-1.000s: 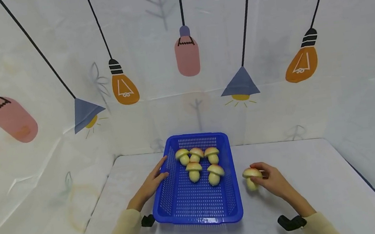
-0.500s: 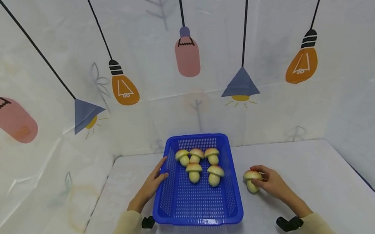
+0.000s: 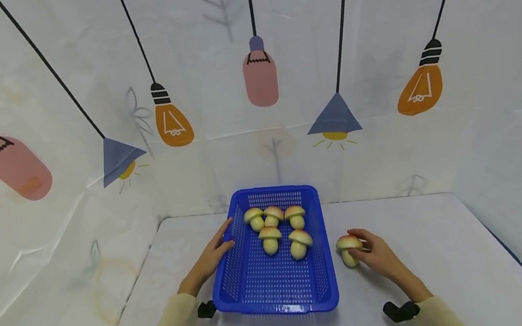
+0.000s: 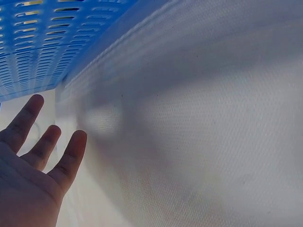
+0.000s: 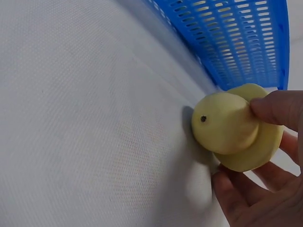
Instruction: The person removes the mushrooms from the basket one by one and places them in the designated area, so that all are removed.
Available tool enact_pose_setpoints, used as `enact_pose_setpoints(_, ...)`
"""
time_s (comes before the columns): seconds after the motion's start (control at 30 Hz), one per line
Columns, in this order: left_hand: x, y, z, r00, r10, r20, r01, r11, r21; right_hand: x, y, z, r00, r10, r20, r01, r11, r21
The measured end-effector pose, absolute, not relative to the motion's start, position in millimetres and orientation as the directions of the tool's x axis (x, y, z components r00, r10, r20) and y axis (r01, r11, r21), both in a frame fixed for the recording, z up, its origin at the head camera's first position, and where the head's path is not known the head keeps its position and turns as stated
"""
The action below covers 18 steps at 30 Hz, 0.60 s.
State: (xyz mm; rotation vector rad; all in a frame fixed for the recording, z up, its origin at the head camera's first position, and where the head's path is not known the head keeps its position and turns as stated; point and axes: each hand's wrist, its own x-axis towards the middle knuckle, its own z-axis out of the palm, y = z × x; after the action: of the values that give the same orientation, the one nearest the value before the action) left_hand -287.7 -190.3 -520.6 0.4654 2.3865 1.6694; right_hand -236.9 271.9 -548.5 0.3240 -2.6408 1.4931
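A blue perforated plastic basket (image 3: 276,289) stands on the white table, with several toy mushrooms (image 3: 270,239) lying in its far half. At the basket's left rim rests my left hand (image 3: 208,259), its fingers extended; the left wrist view shows its fingers (image 4: 71,156) spread beside the basket's side. Right of the basket, my right hand (image 3: 380,254) holds another toy mushroom (image 3: 348,250) with a reddish-yellow cap and pale stem. In the right wrist view the thumb lies against that mushroom (image 5: 222,124) and the fingers curl round its cap. A small dark spot marks the stem's base.
The white table (image 3: 448,254) extends on both sides of the basket. A white cloth backdrop (image 3: 222,167) printed with lamps and bulbs rises behind and at the sides. Black wrist mounts (image 3: 401,311) sit at the sleeves.
My right hand, gripping the mushroom, has shifted very slightly left and toward me beside the basket. The left hand and the basket stay where they were.
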Motion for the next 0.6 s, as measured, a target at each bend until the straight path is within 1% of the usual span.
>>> enact_pose_setpoints(0.13,-288.1,-190.8,-522.5,-0.931,0.364,0.025,0.148,0.315,0.937,-236.5,270.5,-549.1,-0.98,-0.126,0.157,-0.199,0.503,-0.841)
enact_pose_setpoints(0.33,-288.9,-190.3,-525.0,-0.935,0.354,0.023,0.138,0.301,0.944,-235.5,270.4,-547.7,-0.978,-0.138,0.156,-0.205,0.51,-0.836)
enact_pose_setpoints(0.6,-289.5,-190.6,-524.0,-0.929,0.367,0.04,0.158,0.299,0.941,-233.6,269.9,-544.5,-0.98,-0.14,0.145,-0.196,0.51,-0.838)
